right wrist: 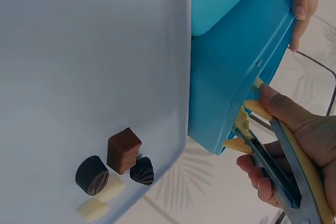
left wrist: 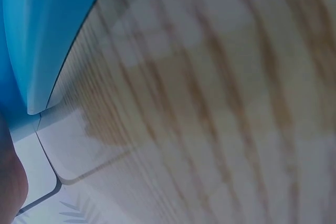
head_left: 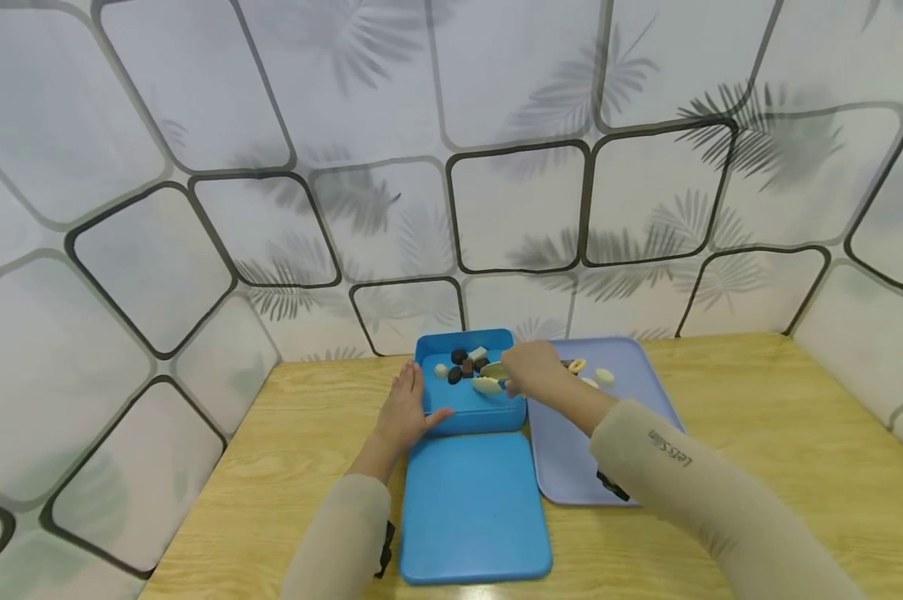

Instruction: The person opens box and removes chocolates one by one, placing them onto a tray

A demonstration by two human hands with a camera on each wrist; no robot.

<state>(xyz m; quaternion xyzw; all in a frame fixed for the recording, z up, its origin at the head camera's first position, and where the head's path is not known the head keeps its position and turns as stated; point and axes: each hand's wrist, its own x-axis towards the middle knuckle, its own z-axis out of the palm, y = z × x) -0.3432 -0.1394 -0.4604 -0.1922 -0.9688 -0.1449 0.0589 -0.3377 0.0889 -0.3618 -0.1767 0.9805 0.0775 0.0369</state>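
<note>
A blue box point(head_left: 475, 421) holds several dark, brown and white chocolates point(head_left: 468, 367). My left hand point(head_left: 402, 408) rests against its near left corner, fingers straight along the side and thumb stretched across the front. Over the box's right side, my right hand point(head_left: 529, 367) grips a pair of metal tongs point(right wrist: 286, 169) with cream-coloured tips. Those tips reach over the rim in the right wrist view, and a pale yellow piece point(right wrist: 242, 121) shows between them. On the lavender tray point(head_left: 571, 467) lie more chocolates, including a brown cube point(right wrist: 124, 150) and a dark cup-shaped one point(right wrist: 92, 175).
A flat blue lid point(head_left: 475, 508) lies on the wooden table point(head_left: 293, 483) in front of the box. The tray stands right beside box and lid. A patterned wall covering point(head_left: 391, 217) rises behind the table and at both sides.
</note>
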